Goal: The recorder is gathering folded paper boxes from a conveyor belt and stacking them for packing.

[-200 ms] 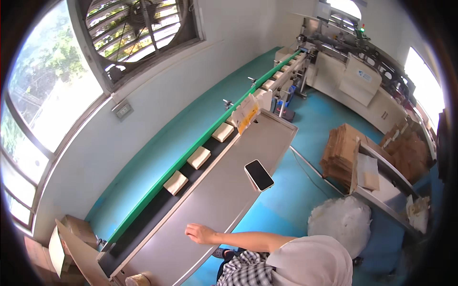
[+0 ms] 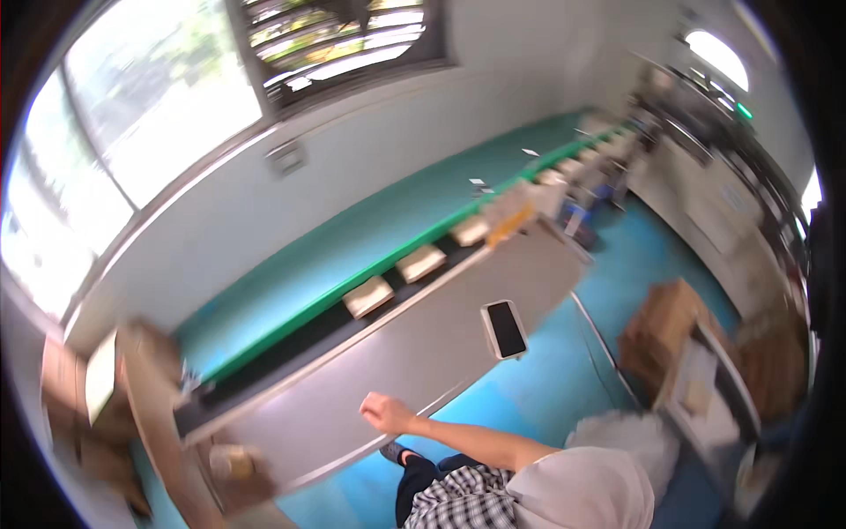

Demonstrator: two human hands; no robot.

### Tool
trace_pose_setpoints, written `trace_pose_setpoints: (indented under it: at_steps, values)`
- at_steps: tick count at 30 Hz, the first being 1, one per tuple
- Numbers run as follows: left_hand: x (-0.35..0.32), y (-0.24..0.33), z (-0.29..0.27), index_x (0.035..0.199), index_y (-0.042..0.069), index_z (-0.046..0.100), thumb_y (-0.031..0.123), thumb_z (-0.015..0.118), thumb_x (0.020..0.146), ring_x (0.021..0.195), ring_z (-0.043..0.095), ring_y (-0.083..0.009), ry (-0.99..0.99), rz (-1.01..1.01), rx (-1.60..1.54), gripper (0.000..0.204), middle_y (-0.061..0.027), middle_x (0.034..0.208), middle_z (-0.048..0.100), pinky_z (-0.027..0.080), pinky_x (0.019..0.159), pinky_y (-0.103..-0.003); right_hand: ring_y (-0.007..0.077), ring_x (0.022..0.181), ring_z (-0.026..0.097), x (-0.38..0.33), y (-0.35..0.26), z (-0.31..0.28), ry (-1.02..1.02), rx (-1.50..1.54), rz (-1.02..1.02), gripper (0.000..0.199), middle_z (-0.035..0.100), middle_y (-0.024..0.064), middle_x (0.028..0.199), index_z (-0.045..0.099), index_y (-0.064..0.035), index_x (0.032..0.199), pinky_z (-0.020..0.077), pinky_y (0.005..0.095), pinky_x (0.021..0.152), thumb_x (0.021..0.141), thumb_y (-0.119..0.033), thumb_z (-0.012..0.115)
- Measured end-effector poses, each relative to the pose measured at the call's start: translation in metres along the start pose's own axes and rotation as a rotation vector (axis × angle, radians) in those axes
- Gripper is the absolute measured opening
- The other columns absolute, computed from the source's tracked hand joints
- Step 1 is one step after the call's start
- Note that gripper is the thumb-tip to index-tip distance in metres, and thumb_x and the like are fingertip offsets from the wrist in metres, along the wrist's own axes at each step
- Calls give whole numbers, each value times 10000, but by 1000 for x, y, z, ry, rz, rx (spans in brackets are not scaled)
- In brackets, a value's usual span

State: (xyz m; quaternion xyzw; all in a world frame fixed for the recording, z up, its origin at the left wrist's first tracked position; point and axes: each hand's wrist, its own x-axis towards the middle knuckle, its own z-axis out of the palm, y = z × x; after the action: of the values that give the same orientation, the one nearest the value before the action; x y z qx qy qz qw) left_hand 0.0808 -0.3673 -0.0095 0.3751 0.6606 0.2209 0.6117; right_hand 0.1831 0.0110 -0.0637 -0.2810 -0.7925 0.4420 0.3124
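The work area had a blue floor [image 2: 564, 379], a pale wall [image 2: 379, 150], one louvred fan opening [image 2: 352, 40] and one wall-mounted box [image 2: 286, 158]. One conveyor belt [image 2: 322, 339], black, ran along one green guide rail [image 2: 308, 310] toward one machine [image 2: 696, 181] with a green indicator light [image 2: 745, 111]. On the near section of the belt, three cream-coloured flat packs [image 2: 368, 297] lay in a row, apart from one another; those on the far section were too blurred to count. One metal worktable [image 2: 300, 414] adjoined the belt. It carried one smartphone [image 2: 506, 330], dark screen up, near the edge opposite the belt, and one tan roll [image 2: 231, 461], blurred, at the near end.

One hand was visible. The right hand [image 2: 385, 413] was positioned over the worktable near the same edge, fingers curled inward, apart from the packs and the smartphone. Whether the fingertips met or pinched anything could not be determined. The left hand was outside the view; its state could not be determined.
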Motion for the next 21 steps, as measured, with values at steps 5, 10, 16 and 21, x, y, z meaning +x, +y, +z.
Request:
trace_pose_setpoints:
  at_steps: [5, 10, 16, 21]
  values:
    - [-54, -7, 72, 1041, 149, 697, 158, 579, 856, 940, 658, -346, 407, -22, 399, 219, -117, 920, 674, 538, 779, -439, 346, 882, 644, 19, -30, 24, 57, -40, -60, 104, 660, 167, 916, 699, -52, 935, 526, 427, 781, 857, -105, 657]
    - [-96, 23, 82, 973, 209, 742, 222, 641, 794, 914, 692, -308, 498, -204, 398, 206, -54, 930, 722, 552, 741, -473, 308, 908, 657, 34, -14, 53, -120, -76, 87, 165, 670, 159, 982, 680, -20, 1006, 528, 399, 818, 921, -143, 609]
    - [-111, 16, 98, 877, 209, 763, 174, 708, 762, 859, 694, -275, 621, -309, 292, 132, -47, 896, 731, 536, 670, -452, 262, 729, 624, 86, 3, 85, -156, -111, -137, 227, 663, 139, 819, 676, 6, 947, 512, 414, 730, 894, -209, 629]
    - [-146, -31, 181, 911, 193, 759, 224, 714, 802, 861, 688, -266, 867, -448, 101, 122, -35, 896, 725, 537, 684, -441, 391, 830, 646, 37, -56, 82, -154, -349, -300, 276, 691, 221, 875, 718, 8, 896, 514, 492, 791, 837, -248, 634]
